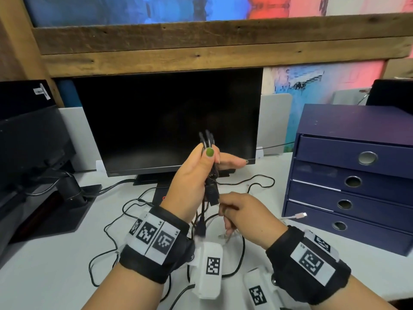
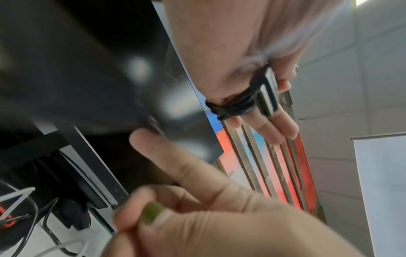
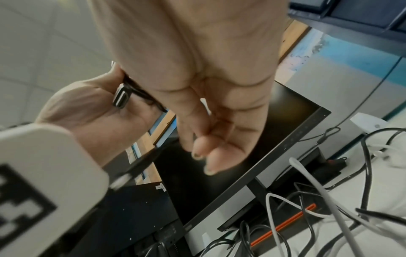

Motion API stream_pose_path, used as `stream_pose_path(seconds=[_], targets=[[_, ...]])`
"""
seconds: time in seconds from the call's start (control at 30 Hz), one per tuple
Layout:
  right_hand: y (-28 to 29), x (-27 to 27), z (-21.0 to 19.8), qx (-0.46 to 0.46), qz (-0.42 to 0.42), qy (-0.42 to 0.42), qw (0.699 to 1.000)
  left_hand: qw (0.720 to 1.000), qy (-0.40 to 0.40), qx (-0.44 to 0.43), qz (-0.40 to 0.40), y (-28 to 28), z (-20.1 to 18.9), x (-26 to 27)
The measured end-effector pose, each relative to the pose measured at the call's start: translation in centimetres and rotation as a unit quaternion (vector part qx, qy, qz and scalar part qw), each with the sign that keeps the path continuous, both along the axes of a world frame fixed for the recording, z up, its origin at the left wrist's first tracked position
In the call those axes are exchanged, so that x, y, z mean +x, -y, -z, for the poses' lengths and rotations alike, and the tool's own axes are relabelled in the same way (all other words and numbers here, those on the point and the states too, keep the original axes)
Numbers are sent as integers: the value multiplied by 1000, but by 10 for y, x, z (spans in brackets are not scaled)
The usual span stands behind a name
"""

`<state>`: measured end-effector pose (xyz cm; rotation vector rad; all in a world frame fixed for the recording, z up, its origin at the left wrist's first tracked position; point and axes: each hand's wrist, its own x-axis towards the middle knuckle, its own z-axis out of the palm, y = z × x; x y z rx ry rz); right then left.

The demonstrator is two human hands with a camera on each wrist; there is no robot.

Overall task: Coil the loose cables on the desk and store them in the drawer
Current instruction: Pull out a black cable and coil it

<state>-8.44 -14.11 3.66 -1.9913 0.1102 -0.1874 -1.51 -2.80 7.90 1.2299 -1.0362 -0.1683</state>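
the left hand [image 1: 196, 175] is holding a folded bundle of black cable [image 1: 209, 148] upright above the white desk [image 1: 55, 271], in front of the dark monitor [image 1: 167, 121]; the thumb is pressing the loops against the fingers, and the loop ends are sticking out above the thumb. a black plug [image 1: 213, 193] is hanging from the bundle just below the hand. the right hand [image 1: 243, 218] is sitting just beside that plug, lower and to the right, with its fingers curled in; they seem to be pinching a thin strand, but blur is making it hard to tell. more loose black cables [image 1: 105, 231] are lying tangled on the desk under both hands. a white cable end [image 1: 297, 215] is resting beside the blue drawer unit [image 1: 357, 175] at the right, whose four drawers are sitting closed.
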Motion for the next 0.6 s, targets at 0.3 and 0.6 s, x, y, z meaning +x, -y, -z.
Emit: stream_pose_path(seconds=[0.3, 0.6], targets=[[0, -1, -1, -303, 50, 146, 941, 999, -25, -5, -20, 1, -4, 2], [19, -26, -23, -8, 39, 350, 936, 993, -39, 30, -111, -3, 2, 13]])
